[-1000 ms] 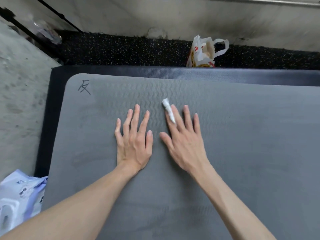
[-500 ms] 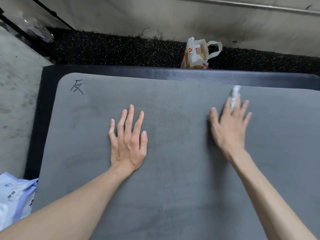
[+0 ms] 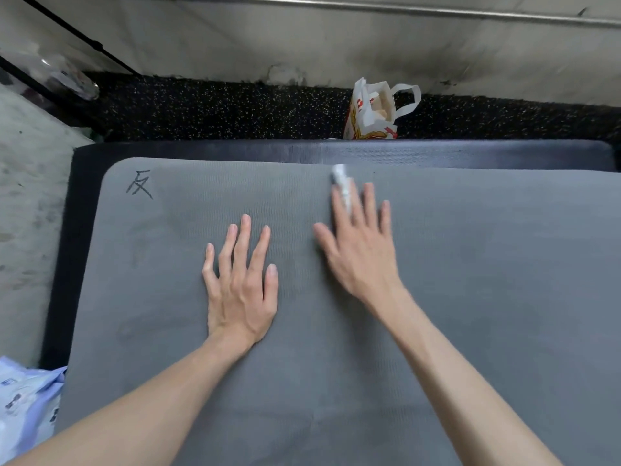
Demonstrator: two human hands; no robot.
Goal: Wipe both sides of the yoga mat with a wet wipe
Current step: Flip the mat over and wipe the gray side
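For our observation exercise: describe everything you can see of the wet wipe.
The wipe is white and bunched into a narrow roll, blurred. It lies on the grey mat near its far edge, pressed under the straight fingers of the right hand, its far end poking out past the fingertips. The left hand does not touch it.

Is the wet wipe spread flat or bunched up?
Bunched up: the wet wipe shows as a narrow white roll under the right hand's straight fingers on the grey yoga mat.

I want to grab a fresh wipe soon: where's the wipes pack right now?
In the head view, the wipes pack lies at the bottom left corner, on the floor just off the grey yoga mat's left edge, beside the left forearm.
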